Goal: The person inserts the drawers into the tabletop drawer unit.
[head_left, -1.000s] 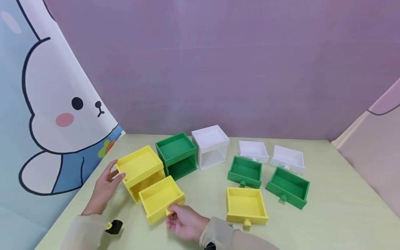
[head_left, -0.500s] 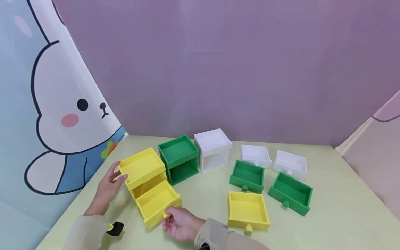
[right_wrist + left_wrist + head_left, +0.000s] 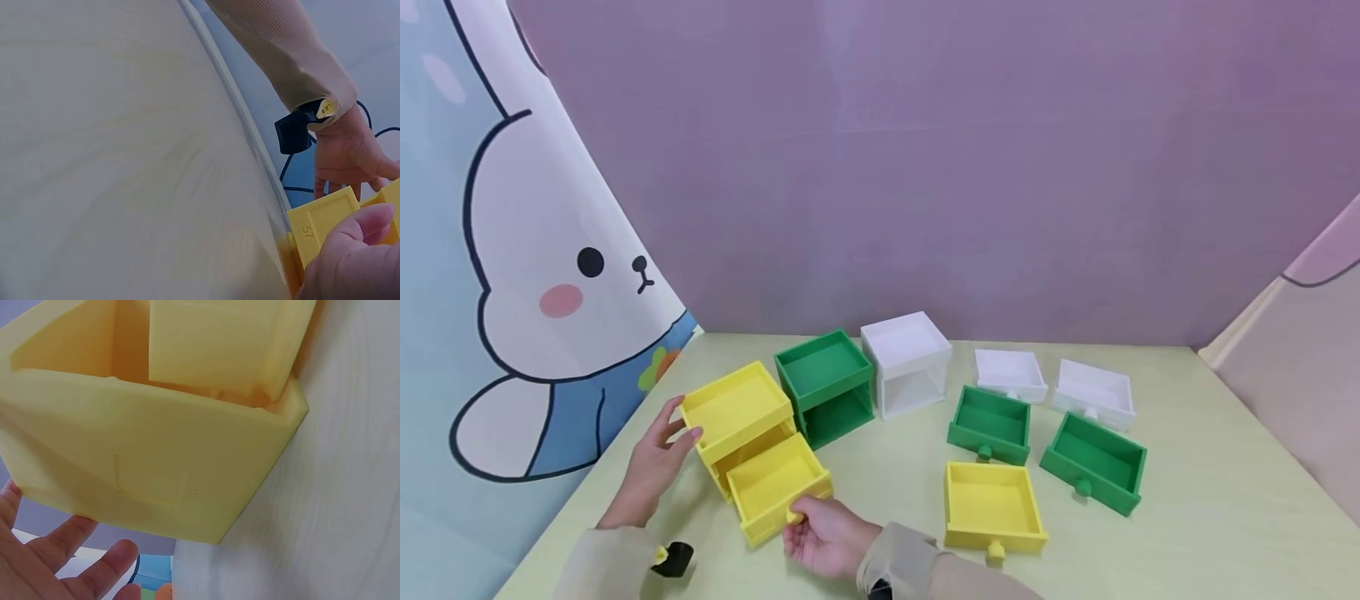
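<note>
On the left stands a yellow cabinet [image 3: 739, 407] with a shallow tray top and a front opening. My left hand [image 3: 658, 460] rests against its left side, thumb near the front corner, other fingers further back; the left wrist view shows fingertips [image 3: 81, 526] at the cabinet's edge. A yellow drawer [image 3: 778, 483] sits at the opening, its rear end between the cabinet's walls and its front sticking out. My right hand [image 3: 831, 537] pinches the drawer's round knob between thumb and fingers. In the right wrist view, the thumb [image 3: 369, 222] covers part of the drawer front.
A green cabinet [image 3: 826, 383] and a white cabinet [image 3: 910, 358] stand behind. To the right lie a second yellow drawer [image 3: 994, 504], green drawers [image 3: 1097, 458] and white drawers [image 3: 1093, 393]. A purple backdrop [image 3: 880, 167] rises behind the table [image 3: 1210, 500].
The right hand has brought the yellow drawer leftward and lower, its rear end now inside the cabinet's opening. The left hand stays at the cabinet's side. The head view has shifted slightly.
</note>
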Demonstrator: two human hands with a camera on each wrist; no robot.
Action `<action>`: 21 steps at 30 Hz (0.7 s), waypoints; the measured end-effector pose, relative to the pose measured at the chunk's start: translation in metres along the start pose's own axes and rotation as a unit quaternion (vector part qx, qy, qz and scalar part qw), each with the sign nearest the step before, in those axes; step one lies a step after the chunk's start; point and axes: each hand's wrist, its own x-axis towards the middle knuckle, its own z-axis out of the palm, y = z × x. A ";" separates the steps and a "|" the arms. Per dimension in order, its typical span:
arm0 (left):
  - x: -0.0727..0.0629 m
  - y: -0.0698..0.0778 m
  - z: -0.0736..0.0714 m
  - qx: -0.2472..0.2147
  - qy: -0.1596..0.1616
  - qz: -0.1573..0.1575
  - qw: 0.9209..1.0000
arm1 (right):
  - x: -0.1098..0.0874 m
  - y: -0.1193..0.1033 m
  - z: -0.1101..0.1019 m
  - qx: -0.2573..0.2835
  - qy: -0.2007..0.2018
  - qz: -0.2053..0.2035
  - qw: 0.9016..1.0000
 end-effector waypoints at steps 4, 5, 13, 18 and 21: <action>-0.001 0.000 -0.001 0.001 0.005 0.001 1.000 | 0.002 0.000 0.003 -0.005 -0.001 0.003 1.000; 0.000 0.000 -0.001 0.001 0.005 0.002 1.000 | 0.002 0.000 0.003 -0.008 0.001 0.003 1.000; -0.002 -0.001 -0.003 0.004 0.011 0.003 1.000 | 0.003 0.002 0.005 -0.016 -0.004 0.019 1.000; -0.002 -0.002 -0.002 0.000 0.017 0.004 1.000 | 0.003 0.004 0.006 -0.021 -0.004 0.002 1.000; -0.001 -0.001 0.000 -0.002 0.017 0.007 1.000 | 0.003 0.005 0.008 -0.020 0.005 -0.016 1.000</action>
